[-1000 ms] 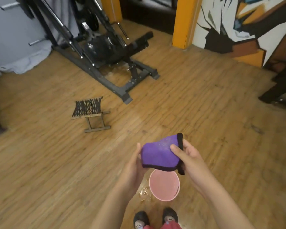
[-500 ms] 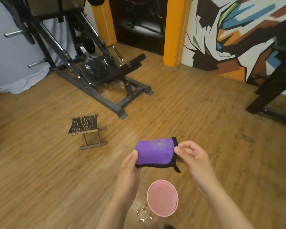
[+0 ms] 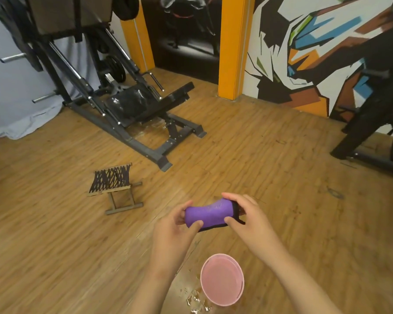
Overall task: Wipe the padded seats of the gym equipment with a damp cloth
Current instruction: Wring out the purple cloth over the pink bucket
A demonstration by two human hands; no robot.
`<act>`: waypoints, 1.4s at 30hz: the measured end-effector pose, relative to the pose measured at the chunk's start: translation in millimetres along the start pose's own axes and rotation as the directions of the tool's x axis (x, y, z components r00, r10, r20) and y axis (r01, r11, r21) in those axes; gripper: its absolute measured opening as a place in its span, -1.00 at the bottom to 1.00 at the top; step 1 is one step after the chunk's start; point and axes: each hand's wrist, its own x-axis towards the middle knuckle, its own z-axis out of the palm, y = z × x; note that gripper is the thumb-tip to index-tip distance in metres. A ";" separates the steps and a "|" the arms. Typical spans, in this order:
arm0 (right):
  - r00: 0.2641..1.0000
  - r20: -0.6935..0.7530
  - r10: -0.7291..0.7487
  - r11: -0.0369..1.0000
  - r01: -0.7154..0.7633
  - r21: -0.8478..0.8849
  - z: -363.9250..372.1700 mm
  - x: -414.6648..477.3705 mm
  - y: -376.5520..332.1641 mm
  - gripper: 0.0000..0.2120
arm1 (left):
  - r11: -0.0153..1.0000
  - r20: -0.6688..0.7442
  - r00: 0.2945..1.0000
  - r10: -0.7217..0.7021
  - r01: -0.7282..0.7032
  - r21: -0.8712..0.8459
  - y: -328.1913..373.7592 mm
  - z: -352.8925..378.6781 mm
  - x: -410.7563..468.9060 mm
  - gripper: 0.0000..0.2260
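A purple cloth with a black edge point(image 3: 208, 213) is bunched into a roll in front of me, above the wooden floor. My left hand point(image 3: 173, 230) grips its left end, thumb on the front. My right hand point(image 3: 247, 216) grips its right end, fingers curled over the top. A leg-press machine point(image 3: 114, 96) stands at the back left, its black padded seat point(image 3: 128, 104) low in the frame and shiny. Another dark machine point(image 3: 372, 105) stands at the right.
A pink basin point(image 3: 222, 279) sits on the floor below my hands, with water drops point(image 3: 195, 298) spilled beside it. A small folding stool point(image 3: 114, 186) stands to the left. Orange pillars point(image 3: 230, 46) and a painted wall point(image 3: 315, 53) close off the back.
The view has tilted up, showing more of the machines. Both hands have squeezed the flat-held cloth into a tight roll, and the right hand now wraps over its end.
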 end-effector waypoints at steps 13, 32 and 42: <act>0.968 0.145 0.204 0.942 -0.234 0.242 8.0 18.9 -4.1 -0.82 | 0.922 0.209 0.953 -0.220 0.273 -0.275 -5.2 -1.4 16.9 -0.86; 0.951 -0.044 0.306 0.858 -0.255 0.446 43.2 5.1 -4.9 -0.70 | 0.962 -0.032 0.965 0.260 -0.256 0.092 -0.1 39.8 -6.0 -0.79; 0.862 -0.217 0.457 0.828 -0.323 0.459 47.6 22.6 25.3 -0.61 | 0.978 0.173 0.971 0.162 -0.135 -0.158 2.6 37.4 -25.6 -0.85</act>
